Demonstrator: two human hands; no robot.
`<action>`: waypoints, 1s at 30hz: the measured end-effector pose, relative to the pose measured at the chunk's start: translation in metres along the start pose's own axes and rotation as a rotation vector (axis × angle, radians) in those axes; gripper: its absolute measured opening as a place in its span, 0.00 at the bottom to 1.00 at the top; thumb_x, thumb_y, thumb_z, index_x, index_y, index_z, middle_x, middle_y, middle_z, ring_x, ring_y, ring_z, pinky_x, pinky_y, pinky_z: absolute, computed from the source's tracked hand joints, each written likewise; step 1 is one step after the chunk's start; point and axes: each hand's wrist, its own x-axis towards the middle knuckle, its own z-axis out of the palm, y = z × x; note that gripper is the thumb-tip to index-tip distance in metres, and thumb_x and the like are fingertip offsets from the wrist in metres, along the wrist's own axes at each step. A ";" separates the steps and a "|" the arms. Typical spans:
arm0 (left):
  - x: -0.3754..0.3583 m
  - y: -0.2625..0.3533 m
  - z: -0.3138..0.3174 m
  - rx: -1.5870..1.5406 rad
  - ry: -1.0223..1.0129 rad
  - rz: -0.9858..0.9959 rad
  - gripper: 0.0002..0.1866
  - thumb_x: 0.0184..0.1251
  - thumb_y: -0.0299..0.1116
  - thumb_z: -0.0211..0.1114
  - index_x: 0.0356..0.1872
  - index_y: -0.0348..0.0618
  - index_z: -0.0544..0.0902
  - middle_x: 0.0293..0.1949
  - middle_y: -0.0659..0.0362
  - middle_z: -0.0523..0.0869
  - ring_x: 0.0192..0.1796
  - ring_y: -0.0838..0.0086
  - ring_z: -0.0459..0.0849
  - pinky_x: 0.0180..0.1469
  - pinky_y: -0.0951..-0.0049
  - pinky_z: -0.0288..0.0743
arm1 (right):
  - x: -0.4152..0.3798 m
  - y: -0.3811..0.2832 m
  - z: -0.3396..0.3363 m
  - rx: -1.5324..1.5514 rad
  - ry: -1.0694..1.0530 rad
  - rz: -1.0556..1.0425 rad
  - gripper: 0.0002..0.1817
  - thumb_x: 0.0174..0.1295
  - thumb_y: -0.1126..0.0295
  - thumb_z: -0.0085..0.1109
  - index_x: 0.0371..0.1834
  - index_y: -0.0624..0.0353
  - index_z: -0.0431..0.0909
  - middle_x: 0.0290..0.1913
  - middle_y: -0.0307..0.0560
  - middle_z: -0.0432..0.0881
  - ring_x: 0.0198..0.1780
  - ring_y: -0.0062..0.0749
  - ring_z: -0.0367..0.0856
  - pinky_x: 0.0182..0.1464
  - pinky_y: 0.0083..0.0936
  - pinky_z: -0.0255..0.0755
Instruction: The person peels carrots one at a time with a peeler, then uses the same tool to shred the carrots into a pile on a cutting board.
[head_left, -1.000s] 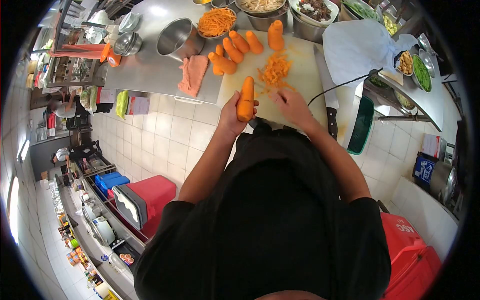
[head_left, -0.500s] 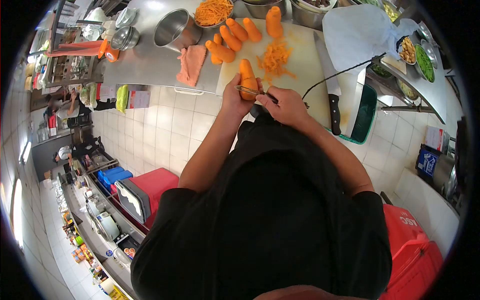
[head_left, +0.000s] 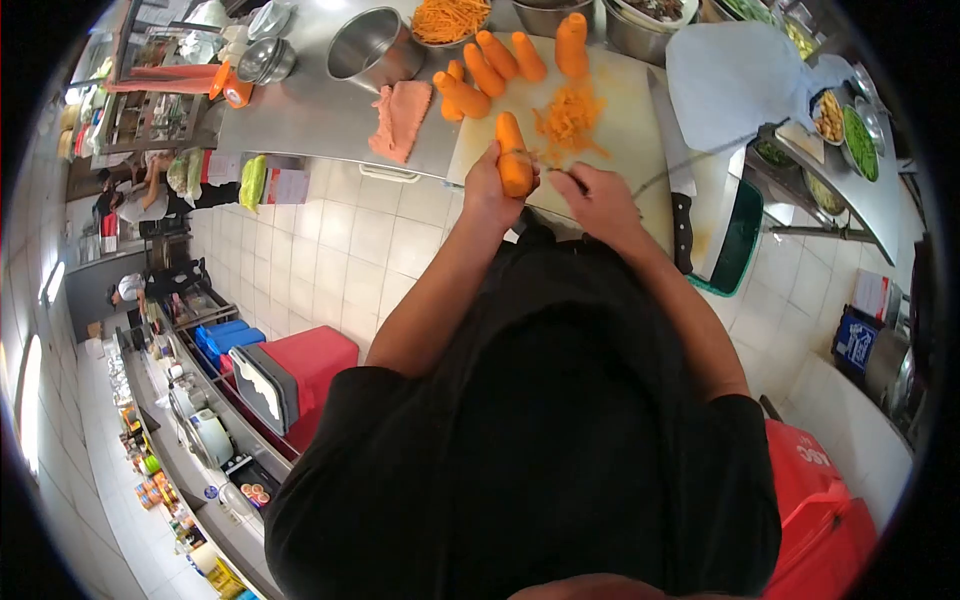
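Note:
My left hand (head_left: pixel 492 190) is wrapped round a carrot (head_left: pixel 513 158), held upright at the near edge of the white cutting board (head_left: pixel 635 130). Just right of it, my right hand (head_left: pixel 600 198) is closed round a peeler (head_left: pixel 545 168), whose blade end is blurred beside the carrot. Orange peelings (head_left: pixel 571 118) lie in a heap beyond my hands. Several whole carrots (head_left: pixel 484 72) rest at the board's far left, and another carrot (head_left: pixel 572 46) stands behind the peelings. A black-handled knife (head_left: pixel 682 225) lies along the board's right side.
Left of the board are a pink cloth (head_left: pixel 402 122) and a steel pot (head_left: pixel 374 50). A bowl of shredded carrot (head_left: pixel 450 20) stands behind. At right are a green bin (head_left: pixel 738 240) and bowls of cut vegetables (head_left: pixel 859 140). People (head_left: pixel 140 200) stand far left.
The view has shifted, so the counter sits farther right in it. My right hand and the peeler have moved off the carrot's face toward the right; my left hand still holds the carrot.

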 end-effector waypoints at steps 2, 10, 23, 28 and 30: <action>0.003 -0.002 0.007 -0.002 0.003 -0.008 0.22 0.81 0.49 0.45 0.60 0.42 0.70 0.45 0.46 0.83 0.44 0.56 0.83 0.48 0.57 0.78 | 0.002 -0.012 0.002 -0.029 -0.040 -0.065 0.24 0.66 0.49 0.61 0.24 0.61 0.77 0.20 0.58 0.78 0.25 0.58 0.79 0.29 0.46 0.71; 0.001 -0.002 -0.008 0.046 -0.061 -0.001 0.24 0.80 0.52 0.46 0.59 0.42 0.71 0.46 0.46 0.84 0.45 0.56 0.84 0.49 0.56 0.78 | 0.012 -0.012 0.001 -0.034 -0.188 -0.109 0.25 0.66 0.48 0.60 0.23 0.61 0.77 0.21 0.57 0.78 0.26 0.58 0.79 0.29 0.45 0.70; -0.015 0.002 -0.022 0.201 -0.107 -0.140 0.24 0.80 0.52 0.45 0.59 0.40 0.71 0.42 0.48 0.81 0.37 0.61 0.80 0.38 0.65 0.75 | 0.059 0.056 0.014 -0.159 -0.089 0.052 0.31 0.66 0.41 0.55 0.26 0.63 0.80 0.27 0.60 0.82 0.33 0.58 0.82 0.37 0.46 0.75; -0.010 0.003 -0.021 0.185 -0.131 -0.216 0.24 0.80 0.51 0.45 0.59 0.40 0.71 0.41 0.47 0.81 0.35 0.61 0.80 0.37 0.65 0.75 | 0.053 0.064 0.010 -0.157 -0.162 0.120 0.31 0.66 0.40 0.53 0.30 0.62 0.82 0.30 0.61 0.83 0.35 0.58 0.83 0.40 0.48 0.75; -0.010 0.002 -0.020 0.228 -0.113 -0.185 0.24 0.81 0.51 0.45 0.59 0.40 0.71 0.40 0.47 0.82 0.34 0.62 0.80 0.36 0.66 0.75 | 0.056 0.065 0.004 -0.165 -0.143 0.167 0.31 0.67 0.40 0.52 0.31 0.62 0.83 0.30 0.61 0.83 0.35 0.58 0.83 0.40 0.49 0.75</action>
